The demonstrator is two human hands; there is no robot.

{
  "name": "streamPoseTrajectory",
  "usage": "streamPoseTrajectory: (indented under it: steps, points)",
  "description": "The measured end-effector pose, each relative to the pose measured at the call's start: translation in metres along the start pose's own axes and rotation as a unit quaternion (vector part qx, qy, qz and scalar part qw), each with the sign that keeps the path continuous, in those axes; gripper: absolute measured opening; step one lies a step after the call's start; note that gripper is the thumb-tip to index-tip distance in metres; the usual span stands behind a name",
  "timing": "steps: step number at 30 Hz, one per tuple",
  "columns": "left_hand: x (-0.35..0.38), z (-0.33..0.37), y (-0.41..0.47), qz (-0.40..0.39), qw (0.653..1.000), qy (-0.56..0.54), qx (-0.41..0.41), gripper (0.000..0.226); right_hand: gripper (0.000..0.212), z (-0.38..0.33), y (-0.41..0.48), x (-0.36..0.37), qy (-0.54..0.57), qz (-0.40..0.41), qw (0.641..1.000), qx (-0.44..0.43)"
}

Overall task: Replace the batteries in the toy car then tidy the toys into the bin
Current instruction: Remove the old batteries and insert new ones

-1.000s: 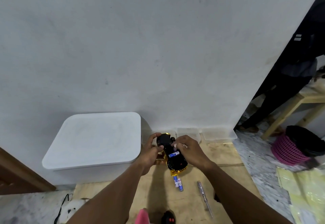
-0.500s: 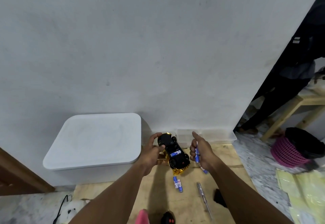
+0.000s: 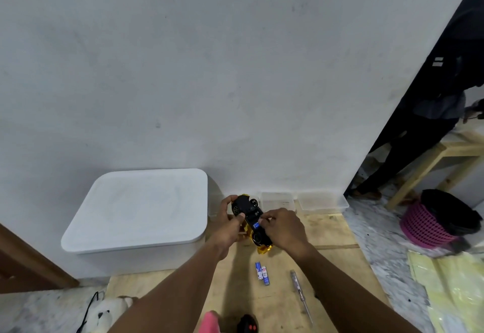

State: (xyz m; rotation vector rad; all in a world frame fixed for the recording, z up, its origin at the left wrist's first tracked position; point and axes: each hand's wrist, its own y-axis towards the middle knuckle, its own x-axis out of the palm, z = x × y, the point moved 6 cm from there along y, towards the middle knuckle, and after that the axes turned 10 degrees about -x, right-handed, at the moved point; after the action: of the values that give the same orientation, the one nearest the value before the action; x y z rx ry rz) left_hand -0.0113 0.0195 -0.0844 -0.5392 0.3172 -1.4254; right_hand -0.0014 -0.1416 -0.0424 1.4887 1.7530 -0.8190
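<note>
The gold toy car is held upside down above the wooden board, its black underside facing me. My left hand grips its left side. My right hand rests on the open battery bay, fingertips on a blue battery there. Two blue-and-white batteries lie on the board below the car. A screwdriver lies to their right. The white lidded bin stands at the left against the wall.
Clear shallow trays line the wall. A white plush toy, a pink object and a black remote sit at the bottom edge. A pink basket, wooden furniture and a person in dark clothes are on the right.
My right hand pulled away to the right holding a blue battery, then came back onto the car's underside. The left hand kept its hold on the car.
</note>
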Motion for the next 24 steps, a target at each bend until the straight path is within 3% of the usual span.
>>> streamPoseTrajectory:
  steps: [9,14,24]
  points:
    - [0.003,0.004,-0.001,0.009,1.0,0.001,0.016,0.05,0.014,0.009,0.005,0.007,0.204,0.077,0.966,0.138]
    - [0.006,0.007,-0.003,0.008,1.0,-0.007,0.029,0.049,0.018,0.005,0.001,0.005,0.143,0.12,0.973,0.136]
    - [0.001,0.01,-0.003,0.008,0.999,0.004,0.044,0.05,0.029,-0.002,0.003,0.012,0.151,0.117,0.977,0.095]
